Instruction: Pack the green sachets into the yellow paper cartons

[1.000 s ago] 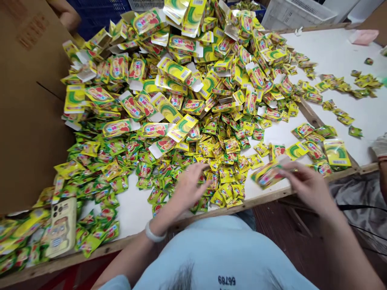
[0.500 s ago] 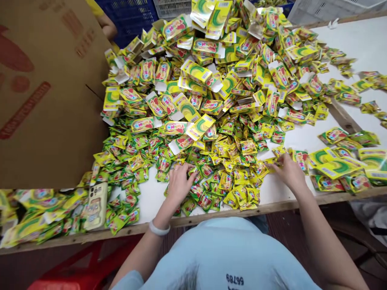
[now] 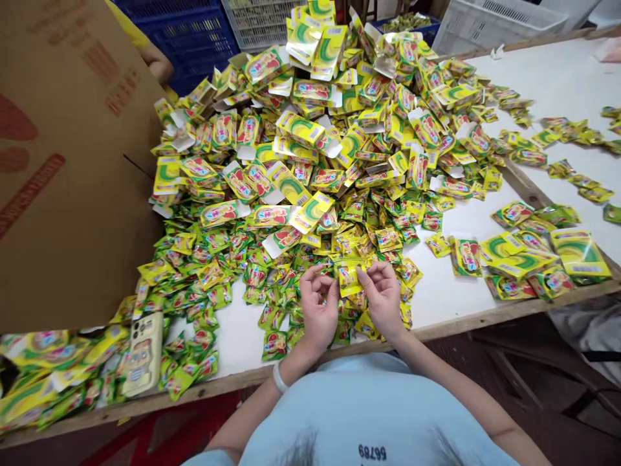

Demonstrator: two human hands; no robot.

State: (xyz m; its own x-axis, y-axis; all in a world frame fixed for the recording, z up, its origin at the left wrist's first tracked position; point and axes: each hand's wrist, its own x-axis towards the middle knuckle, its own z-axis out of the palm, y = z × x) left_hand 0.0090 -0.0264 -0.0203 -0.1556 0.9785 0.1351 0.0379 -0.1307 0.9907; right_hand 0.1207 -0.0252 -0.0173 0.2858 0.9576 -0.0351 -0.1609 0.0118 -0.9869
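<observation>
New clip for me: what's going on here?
A person at a table pinches a yellow packet in the right hand. The left hand is close beside it, perhaps touching. Beyond the hands rises a heap of small boxes, many with flaps open, with loose packets spread in front. A phone and a big carton are at left.

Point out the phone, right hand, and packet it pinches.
Phone [image 3: 142, 356]: head view, middle of the case's back.
Right hand [image 3: 385, 303]: head view, middle of the hand.
Packet [image 3: 348, 279]: head view, middle of its yellow face.
</observation>
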